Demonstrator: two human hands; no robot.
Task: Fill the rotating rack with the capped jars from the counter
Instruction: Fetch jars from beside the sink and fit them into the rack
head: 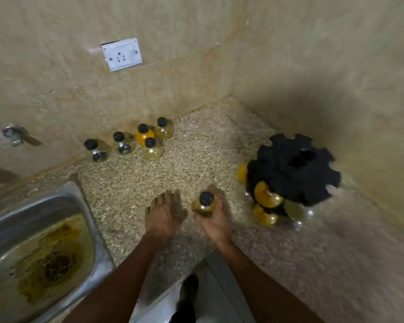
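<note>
Starting at nine o'clock, a stained steel sink (33, 206) is set into the speckled counter (196, 159), and up toward eleven five capped jars (150, 149) wait in a loose cluster against the wall, below a white socket (121, 54). Nearer me, the left hand (165, 214) lies palm-down with fingers straight and close together, holding nothing. Just beside it the right hand (214, 217) curls its fingers round the belly of a black-capped jar (204, 205), carrying it upright. At three o'clock stands the black rotating rack (294, 169), several yellow jars already seated in its lower notches; the blur makes it hard to tell which slots are free. I'd turn the rack with the idle hand until a vacant notch faces front, then slide the jar's neck in level, cap up.
</note>
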